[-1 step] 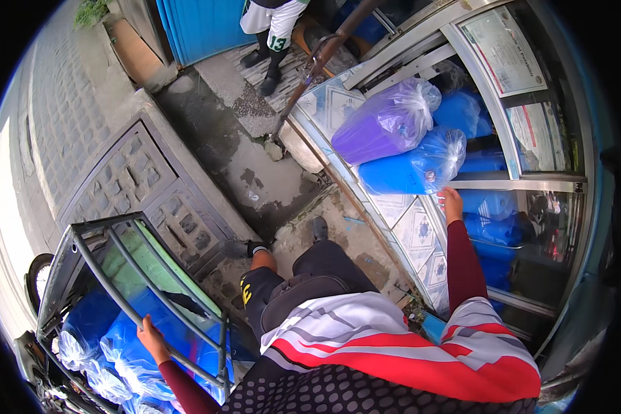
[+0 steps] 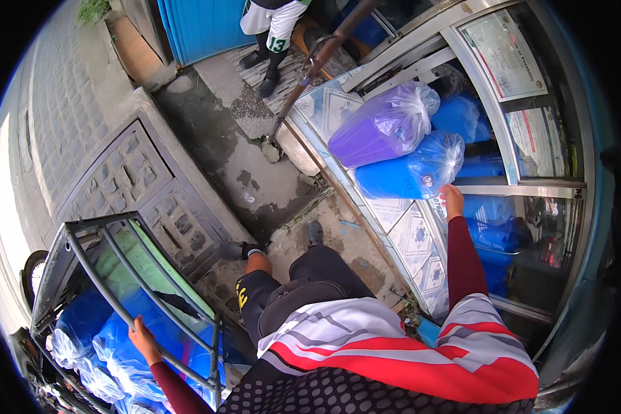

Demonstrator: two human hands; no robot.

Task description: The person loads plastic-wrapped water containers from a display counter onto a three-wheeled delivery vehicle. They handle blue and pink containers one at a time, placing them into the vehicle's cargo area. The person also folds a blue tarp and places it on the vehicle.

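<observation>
My left hand (image 2: pixel 145 340) is wrapped round a grey metal rail (image 2: pixel 98 279) of a cart frame at lower left. Beneath the rail lie several blue plastic containers (image 2: pixel 134 324) in clear bags. At the right, my right hand (image 2: pixel 452 201) reaches to the end of an aluminium window rail, its fingers slightly bent and apart, grasping nothing I can see. Right by its fingertips lies a bagged blue container (image 2: pixel 393 176) on a tiled ledge (image 2: pixel 415 234). Behind that one, a bagged purple container (image 2: pixel 372 131) lies on its side. Whether my fingertips touch the bag is unclear.
Behind the window frame (image 2: pixel 517 188) stand more blue containers (image 2: pixel 493 231). A rusty slanted pole (image 2: pixel 310 72) rises by the ledge. At the far side another person's legs (image 2: pixel 276 48) show beside a blue panel (image 2: pixel 199 27). A low stone-patterned gate (image 2: pixel 127 172) borders the wet concrete.
The view has shifted slightly, so the cart and my left hand appear a little farther left and lower. Both hands keep their places.
</observation>
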